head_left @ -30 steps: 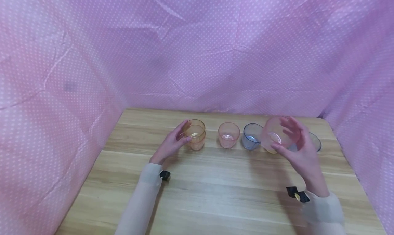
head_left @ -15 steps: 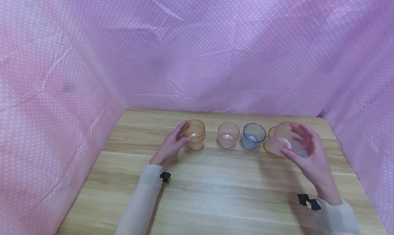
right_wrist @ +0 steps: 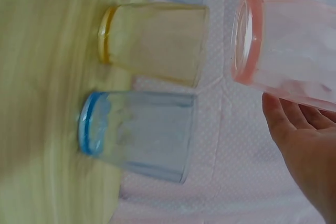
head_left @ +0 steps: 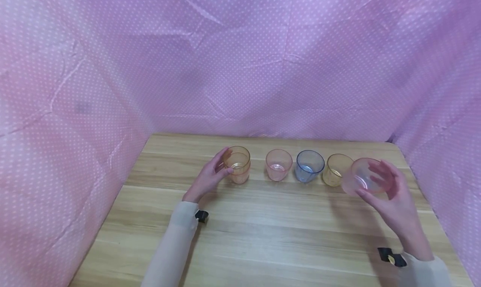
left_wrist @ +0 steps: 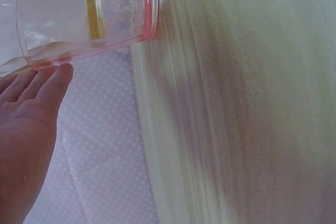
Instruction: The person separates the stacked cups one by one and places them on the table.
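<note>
At the left end of a row of clear cups, a yellow cup sits nested in a pink cup. My left hand holds this stack near the top, thumb in front and fingers at the back. In the left wrist view the yellow base shows as a band inside the pink cup. My right hand grips another pink cup by its side, raised and tilted. It overlaps the row's right end in the head view, hiding the blue cup that the right wrist view shows standing on the table.
Between the hands stand a single pink cup, a blue cup and a yellow cup, all upright. The wooden table ends at the back against a pink dotted cloth.
My right hand has carried its pink cup rightward and slightly toward me, so the blue and yellow cups in the row now show more fully. The left hand has stayed at its stack.
</note>
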### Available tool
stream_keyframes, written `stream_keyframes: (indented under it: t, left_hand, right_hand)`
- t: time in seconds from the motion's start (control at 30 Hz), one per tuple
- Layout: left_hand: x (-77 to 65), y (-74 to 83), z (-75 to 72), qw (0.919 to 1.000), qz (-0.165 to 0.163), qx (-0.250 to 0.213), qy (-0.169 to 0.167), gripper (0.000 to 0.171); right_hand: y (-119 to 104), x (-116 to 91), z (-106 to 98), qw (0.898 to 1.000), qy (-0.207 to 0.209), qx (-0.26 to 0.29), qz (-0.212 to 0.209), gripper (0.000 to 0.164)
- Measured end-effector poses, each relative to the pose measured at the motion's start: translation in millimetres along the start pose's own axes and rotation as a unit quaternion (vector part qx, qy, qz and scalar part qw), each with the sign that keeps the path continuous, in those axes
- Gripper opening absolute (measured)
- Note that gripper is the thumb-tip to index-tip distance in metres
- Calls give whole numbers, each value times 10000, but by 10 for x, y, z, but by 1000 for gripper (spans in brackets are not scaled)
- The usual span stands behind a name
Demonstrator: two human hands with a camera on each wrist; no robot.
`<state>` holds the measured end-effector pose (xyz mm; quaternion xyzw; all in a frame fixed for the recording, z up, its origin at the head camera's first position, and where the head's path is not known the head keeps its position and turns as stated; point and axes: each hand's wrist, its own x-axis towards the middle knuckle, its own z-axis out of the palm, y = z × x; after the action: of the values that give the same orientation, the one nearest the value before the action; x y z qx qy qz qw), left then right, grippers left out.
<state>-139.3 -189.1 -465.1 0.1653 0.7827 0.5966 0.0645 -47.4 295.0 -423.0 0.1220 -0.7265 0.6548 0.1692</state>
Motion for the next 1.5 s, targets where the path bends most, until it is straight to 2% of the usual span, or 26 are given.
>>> stream_keyframes:
  t: [0.13, 0.27, 0.4, 0.73, 0.87, 1.07, 1.5]
  left_hand:
    - [-6, 10, 4, 10000, 5, -31, -27, 76]
    - [-4, 9, 6, 10000, -4, -17, -41, 76]
    - [0, 7, 0, 10000, -6, 10, -31, 76]
    - [1, -3, -14, 10000, 16, 44, -25, 75]
    - [-4, -1, -15, 10000, 26, 56, -36, 75]
    - [9, 7, -11, 10000, 61, 41, -61, 75]
    - [10, -25, -12, 10000, 84, -4, -37, 74]
  right_hand:
    - [32, -68, -81, 9996, 21, -111, 244, 99]
    - [60, -128, -165, 9976, 8, -503, 486, 99]
    - [100, -162, -243, 9922, -33, -1109, 573, 100]
    - [178, -268, -430, 9809, -323, -1708, 868, 98]
    - [250, -310, -503, 9828, -362, -1493, 1023, 95]
    - [339, -357, -592, 9785, -406, -1751, 1015, 93]
    - [515, -422, -718, 9758, -454, -1742, 1239, 86]
